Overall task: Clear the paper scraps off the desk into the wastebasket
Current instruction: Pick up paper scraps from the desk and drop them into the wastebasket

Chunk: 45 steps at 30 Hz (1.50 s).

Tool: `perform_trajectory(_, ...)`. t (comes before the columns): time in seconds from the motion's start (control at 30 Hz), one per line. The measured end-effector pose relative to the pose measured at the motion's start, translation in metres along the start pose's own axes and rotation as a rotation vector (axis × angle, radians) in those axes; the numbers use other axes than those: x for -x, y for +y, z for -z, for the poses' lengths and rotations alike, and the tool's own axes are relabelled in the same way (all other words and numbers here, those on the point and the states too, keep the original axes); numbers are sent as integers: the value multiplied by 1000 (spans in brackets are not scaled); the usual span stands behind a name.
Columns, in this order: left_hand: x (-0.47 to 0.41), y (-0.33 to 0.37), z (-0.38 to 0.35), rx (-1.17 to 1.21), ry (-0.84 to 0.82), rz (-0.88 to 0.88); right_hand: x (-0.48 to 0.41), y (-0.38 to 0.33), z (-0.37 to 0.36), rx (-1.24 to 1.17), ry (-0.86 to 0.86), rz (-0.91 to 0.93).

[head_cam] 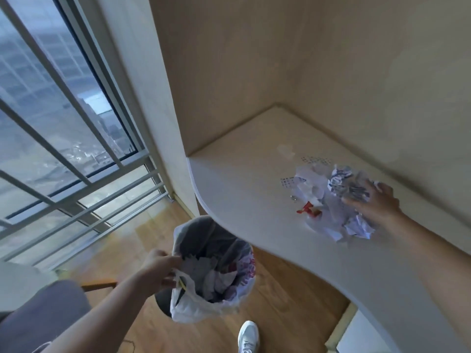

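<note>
Head view, near to far. White shoe (248, 336) at the near edge on the wood floor (285, 299). Grey chair (38, 317) near left, partly out of frame.

Left hand (160, 268) is closed, pinching the left rim of the white plastic bag (201, 309) that lines the wastebasket (163, 301). Only a dark sliver of the bin shows under the bag. The bag mouth is held open, with crumpled paper already inside. Red print on the bag's right side. The bin sits just off the desk's curved near-left edge, below desk level.

Desk (242, 179) runs from near right to the far corner, pale top, beige panels behind it and to its left.

Right hand (374, 205) is over the desk, fingers spread, palm down on the right side of the paper scraps (328, 207). Hand is not closed around anything; fingertips touch a crumpled printed ball at the far right of the pile. Can't tell how hard it is pressing. The pile lies mostly to the left of and nearer than the hand, all of it on the desktop, well apart from the bin. A red scrap (308, 208) sticks out at the pile's left edge. A small metallic bit sits just left of it, too small to identify.

Window (51, 110) with railing bars far left.
</note>
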<state>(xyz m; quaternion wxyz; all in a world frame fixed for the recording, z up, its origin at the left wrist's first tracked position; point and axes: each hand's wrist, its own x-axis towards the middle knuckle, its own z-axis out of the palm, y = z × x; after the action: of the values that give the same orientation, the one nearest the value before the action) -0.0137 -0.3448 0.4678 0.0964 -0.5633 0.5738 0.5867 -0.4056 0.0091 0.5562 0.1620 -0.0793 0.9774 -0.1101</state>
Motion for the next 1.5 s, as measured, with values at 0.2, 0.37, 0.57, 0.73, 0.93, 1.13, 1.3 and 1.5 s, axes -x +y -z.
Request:
perform_trajectory(0.2, -10, 5, -14, 59, 54, 67, -54, 3, -15, -55, -127, 1)
perform_trajectory(0.37, -10, 4, -17, 72, 43, 102, -76, -6, -39, -39, -148, 12)
perform_trajectory(0.57, -12, 5, -20, 76, 83, 116, -79, -39, -49, -5, -103, 15)
perform_trajectory(0.73, -16, 9, -13, 108, 60, 150, -77, -64, -42, 60, 110, 8)
perform_trajectory(0.93, -13, 19, -12, 117, 41, 127, -88, -94, -63, 61, -74, 247)
perform_trajectory(1.13, -13, 22, -7, 166, 50, 120, -56, -133, -113, 29, -6, 355)
perform_trajectory(1.3, -14, 19, -3, 191, 62, 110, -31, -174, -133, 47, -14, 482)
perform_trajectory(1.5, -7, 22, 1, 231, 57, 96, 9, -222, -160, 121, -53, 705)
